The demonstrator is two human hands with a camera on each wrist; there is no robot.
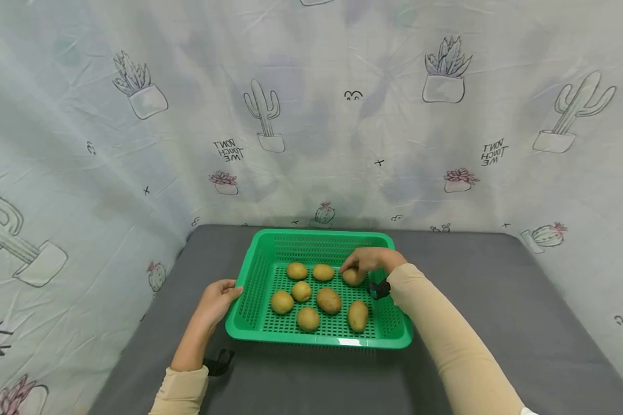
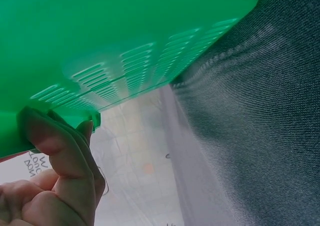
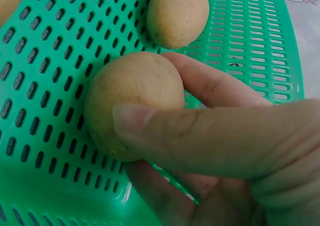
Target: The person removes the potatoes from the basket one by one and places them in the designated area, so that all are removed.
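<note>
A green plastic basket (image 1: 319, 339) with slotted walls and floor holds several potatoes, spread over its bottom. My left hand (image 1: 219, 300) grips the basket's left rim; in the left wrist view the fingers of the left hand (image 2: 62, 166) curl under that rim, against the outer wall. Inside the basket's back right part, my right hand (image 1: 371, 260) holds a potato (image 1: 351, 276). The right wrist view shows the thumb across this potato (image 3: 132, 93) and other fingers round its far side. Another potato (image 3: 178, 15) lies just beyond it.
The basket stands on a grey cloth-covered table (image 1: 477, 300). Behind and beside the table hangs a pale curtain (image 1: 311, 115) printed with cacti. Nearer the basket's front lie an oblong potato (image 1: 357, 316) and a round potato (image 1: 308, 319).
</note>
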